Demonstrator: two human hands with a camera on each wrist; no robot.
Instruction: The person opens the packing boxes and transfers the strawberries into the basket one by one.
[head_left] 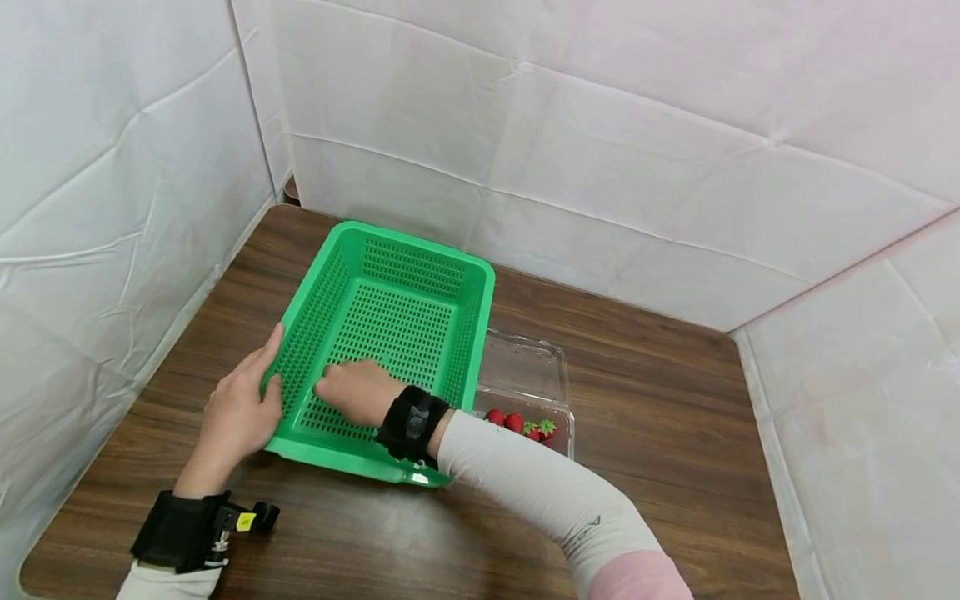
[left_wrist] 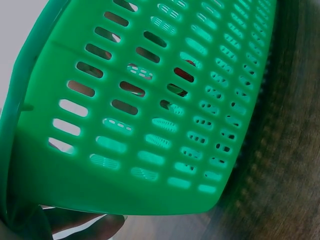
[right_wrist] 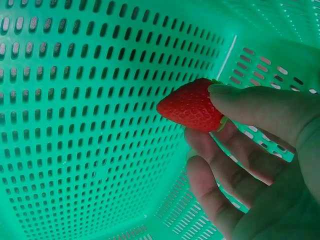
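No legible text, brand or number can be made out. A small yellow label is seen on the left wrist camera mount, its print too small to be read.

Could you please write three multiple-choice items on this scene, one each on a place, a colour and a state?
1. Where is the clear box?
A. inside the basket
B. beside the basket, on the right hand's side
C. on the floor

2. What colour is the basket?
A. green
B. blue
C. yellow

3. What does the right hand do?
A. lies flat
B. pinches a strawberry
C. grips the box

Answers: 1 B, it stands on the table against the basket's wall; 2 A, every view shows green; 3 B, the wrist view shows the pinch. The left hand grips the basket's rim.
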